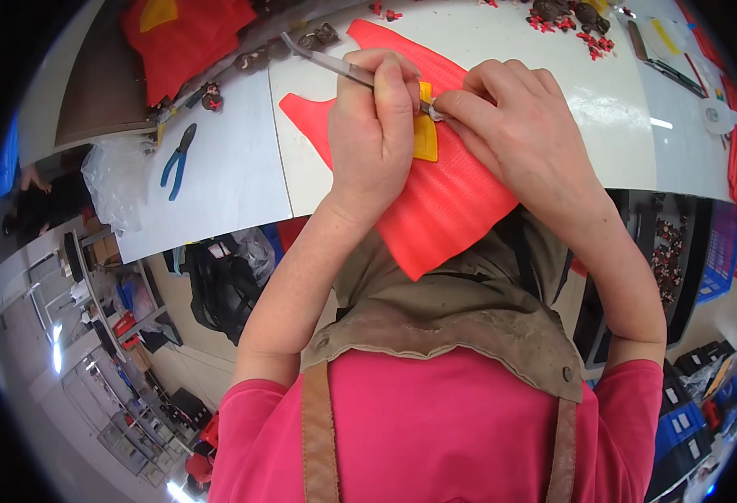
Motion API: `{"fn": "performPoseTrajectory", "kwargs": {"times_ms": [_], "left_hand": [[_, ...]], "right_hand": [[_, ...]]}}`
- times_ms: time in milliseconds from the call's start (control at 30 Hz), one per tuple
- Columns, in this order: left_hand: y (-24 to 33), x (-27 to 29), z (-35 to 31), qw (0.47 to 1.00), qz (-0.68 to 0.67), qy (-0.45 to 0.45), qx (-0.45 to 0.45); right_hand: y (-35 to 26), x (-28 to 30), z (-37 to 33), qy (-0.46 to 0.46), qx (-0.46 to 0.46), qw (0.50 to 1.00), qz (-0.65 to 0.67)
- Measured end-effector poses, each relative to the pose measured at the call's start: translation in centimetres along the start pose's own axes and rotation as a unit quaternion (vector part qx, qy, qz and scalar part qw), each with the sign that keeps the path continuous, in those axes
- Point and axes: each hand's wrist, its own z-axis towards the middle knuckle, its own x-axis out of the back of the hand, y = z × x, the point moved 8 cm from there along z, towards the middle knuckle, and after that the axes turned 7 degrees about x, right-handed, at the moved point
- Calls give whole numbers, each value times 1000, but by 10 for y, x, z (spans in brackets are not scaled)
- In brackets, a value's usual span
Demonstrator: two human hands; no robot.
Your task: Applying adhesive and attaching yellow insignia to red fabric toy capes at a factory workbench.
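Observation:
A red, ribbed sheet (435, 197), cape-like with two pointed ends, lies over the table's front edge and hangs toward my lap. On its middle sits a yellow raised patch (425, 141). My left hand (374, 126) is closed around a slim metal tool (331, 63), whose bent tip points to the far left. The tool's other end comes out beside the yellow patch, at my right fingertips. My right hand (524, 126) pinches a small whitish bit (437, 114) there, partly hidden by the fingers. I cannot tell what it is.
Blue-handled pliers (180, 162) and a crumpled clear plastic bag (117, 184) lie at left. More red sheets (184, 42) are stacked at far left. Small dark and red parts (553, 17) are scattered at the back. A blue crate (721, 251) stands low at right.

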Motion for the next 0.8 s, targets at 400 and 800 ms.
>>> {"fn": "performPoseTrajectory", "kwargs": {"times_ms": [400, 800], "left_hand": [[-2, -2, 0, 1000, -2, -5, 3], [-4, 0, -1, 1000, 0, -7, 6]], "right_hand": [[11, -1, 9, 1, 84, 995, -50], [0, -3, 15, -48, 139, 988, -55]]}}
